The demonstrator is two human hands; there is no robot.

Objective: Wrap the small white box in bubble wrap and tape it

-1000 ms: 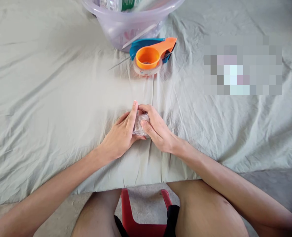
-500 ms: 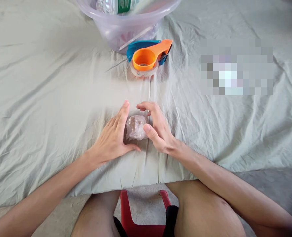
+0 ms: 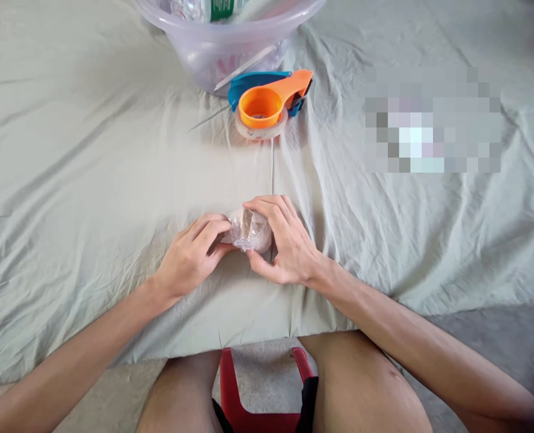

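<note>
A small lump wrapped in clear plastic film (image 3: pixel 249 231), brownish inside, rests on the pale green sheet near the front edge. My left hand (image 3: pixel 190 258) has its fingers curled against the lump's left side. My right hand (image 3: pixel 285 246) wraps over its top and right side, thumb underneath. Both hands grip the wrapped lump between them.
An orange and blue tape dispenser (image 3: pixel 267 105) with a clear tape roll lies further back on the sheet (image 3: pixel 91 168). Behind it stands a translucent plastic basin (image 3: pixel 231 42) holding a bottle. A red stool (image 3: pixel 244 397) shows between my knees below the sheet's edge.
Half a second ago both hands were spread open beside the lump, apart from it. Now their fingers have closed onto it from both sides.
</note>
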